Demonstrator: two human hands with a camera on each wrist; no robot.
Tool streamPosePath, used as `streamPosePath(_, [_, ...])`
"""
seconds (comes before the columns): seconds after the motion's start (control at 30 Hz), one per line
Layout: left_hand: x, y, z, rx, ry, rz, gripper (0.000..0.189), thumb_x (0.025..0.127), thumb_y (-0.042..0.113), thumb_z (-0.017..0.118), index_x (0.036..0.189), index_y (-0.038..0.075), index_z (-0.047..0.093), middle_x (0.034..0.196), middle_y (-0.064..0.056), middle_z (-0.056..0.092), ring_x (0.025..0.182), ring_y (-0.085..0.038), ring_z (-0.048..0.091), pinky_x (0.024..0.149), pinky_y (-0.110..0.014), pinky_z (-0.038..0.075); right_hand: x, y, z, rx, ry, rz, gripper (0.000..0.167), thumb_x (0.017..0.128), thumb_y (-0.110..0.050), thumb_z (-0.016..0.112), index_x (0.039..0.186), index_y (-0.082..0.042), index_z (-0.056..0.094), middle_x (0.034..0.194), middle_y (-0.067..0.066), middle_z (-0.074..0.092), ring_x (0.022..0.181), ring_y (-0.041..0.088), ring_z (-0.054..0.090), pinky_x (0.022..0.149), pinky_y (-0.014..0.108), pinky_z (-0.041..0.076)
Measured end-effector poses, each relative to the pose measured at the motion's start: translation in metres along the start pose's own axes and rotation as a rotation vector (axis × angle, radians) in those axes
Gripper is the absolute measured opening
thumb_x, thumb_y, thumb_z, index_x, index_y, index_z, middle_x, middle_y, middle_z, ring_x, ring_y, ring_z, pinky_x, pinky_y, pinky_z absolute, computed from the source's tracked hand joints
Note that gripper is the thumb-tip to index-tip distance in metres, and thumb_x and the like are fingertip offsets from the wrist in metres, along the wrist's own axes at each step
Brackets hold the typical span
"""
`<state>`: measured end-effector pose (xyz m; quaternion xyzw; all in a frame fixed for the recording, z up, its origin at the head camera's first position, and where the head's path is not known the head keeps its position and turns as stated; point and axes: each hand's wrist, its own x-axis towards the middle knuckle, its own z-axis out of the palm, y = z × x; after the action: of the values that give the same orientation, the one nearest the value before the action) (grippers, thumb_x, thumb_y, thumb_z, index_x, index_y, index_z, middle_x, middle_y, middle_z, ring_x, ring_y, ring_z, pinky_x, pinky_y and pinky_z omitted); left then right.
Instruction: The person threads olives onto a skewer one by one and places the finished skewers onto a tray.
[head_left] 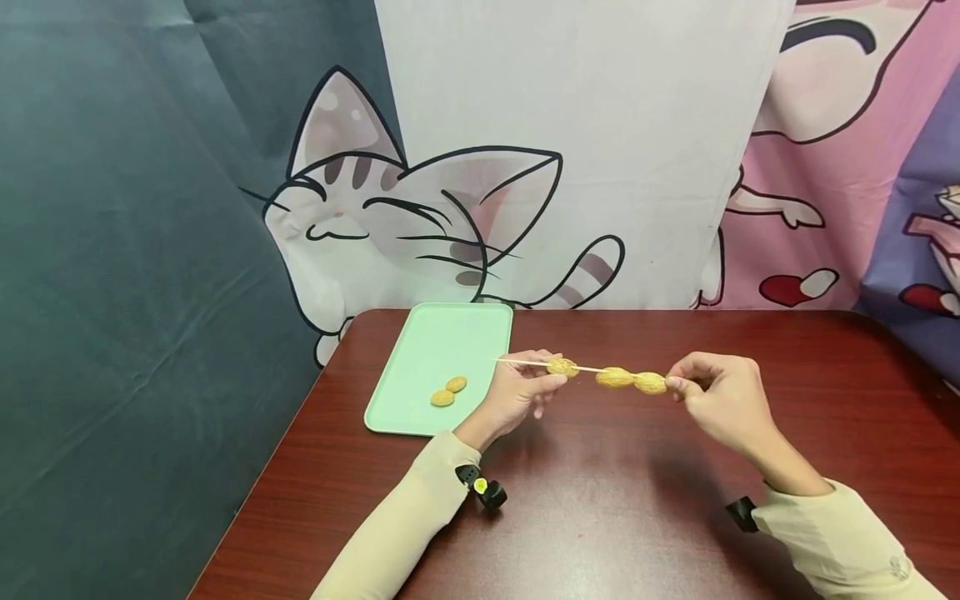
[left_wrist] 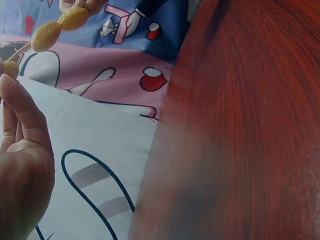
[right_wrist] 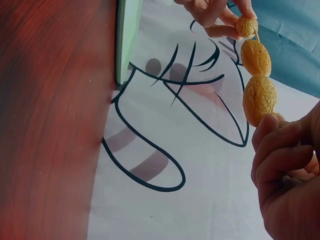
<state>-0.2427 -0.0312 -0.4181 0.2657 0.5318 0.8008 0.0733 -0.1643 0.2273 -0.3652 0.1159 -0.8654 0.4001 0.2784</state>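
Observation:
A thin skewer [head_left: 590, 369] is held level above the table, with three yellow, wrinkled oval pieces on it. My left hand [head_left: 517, 390] pinches the left piece [head_left: 562, 367], and the skewer's bare tip sticks out past it. Pushed up against each other are the middle piece [head_left: 615, 377] and the right piece [head_left: 650, 383]. Just beyond them my right hand [head_left: 723, 404] pinches the right end of the skewer, which its fingers mostly hide. In the right wrist view, the end piece [right_wrist: 260, 100] touches or nearly touches the fingertips [right_wrist: 267, 125].
Left of the hands lies a pale green tray [head_left: 442, 333] on the dark red wooden table [head_left: 585, 517]. Two more yellow oval pieces [head_left: 443, 398] lie on it, touching. Behind the table hangs a cloth [head_left: 637, 125] printed with cartoon cats.

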Motion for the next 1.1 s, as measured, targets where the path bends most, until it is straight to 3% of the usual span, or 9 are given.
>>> streamPosePath(0.13, [0.001,0.000,0.000,0.021,-0.014,-0.019,0.029,0.083,-0.014,0.066,0.110,-0.007,0.070,0.085,0.004,0.066,0.049,-0.005,0.048,0.035,-0.016,0.039,0.001,-0.001,0.001,0.006,-0.006,0.000,0.026,0.075,0.015,0.071,0.067,-0.009,0.069,0.055,-0.003,0.060,0.045,0.001,0.049,0.039,0.018,0.036])
streamPosePath(0.27, [0.001,-0.001,0.001,0.046,-0.024,-0.025,0.037,0.083,-0.015,0.065,0.118,-0.023,0.056,0.088,0.005,0.065,0.048,-0.004,0.048,0.035,-0.016,0.039,0.002,-0.003,0.002,0.003,-0.011,-0.005,0.026,0.074,0.015,0.071,0.067,-0.010,0.069,0.054,-0.004,0.060,0.045,0.001,0.048,0.039,0.019,0.035])
streamPosePath(0.77, [-0.007,-0.009,0.001,0.053,-0.049,-0.055,0.037,0.083,-0.018,0.064,0.119,-0.025,0.053,0.085,0.006,0.065,0.047,-0.005,0.047,0.034,-0.017,0.038,-0.006,-0.006,0.012,0.008,-0.035,0.011,0.027,0.074,0.015,0.072,0.066,-0.010,0.068,0.054,-0.001,0.060,0.045,0.002,0.048,0.039,0.019,0.036])
streamPosePath(1.1, [-0.005,-0.002,0.007,0.111,-0.034,-0.009,0.037,0.083,-0.016,0.066,0.119,-0.020,0.058,0.072,0.004,0.068,0.045,-0.008,0.048,0.037,-0.019,0.040,0.003,-0.008,0.004,0.043,0.013,-0.077,0.028,0.073,0.017,0.073,0.069,-0.011,0.069,0.055,0.001,0.061,0.045,-0.001,0.049,0.040,0.017,0.036])
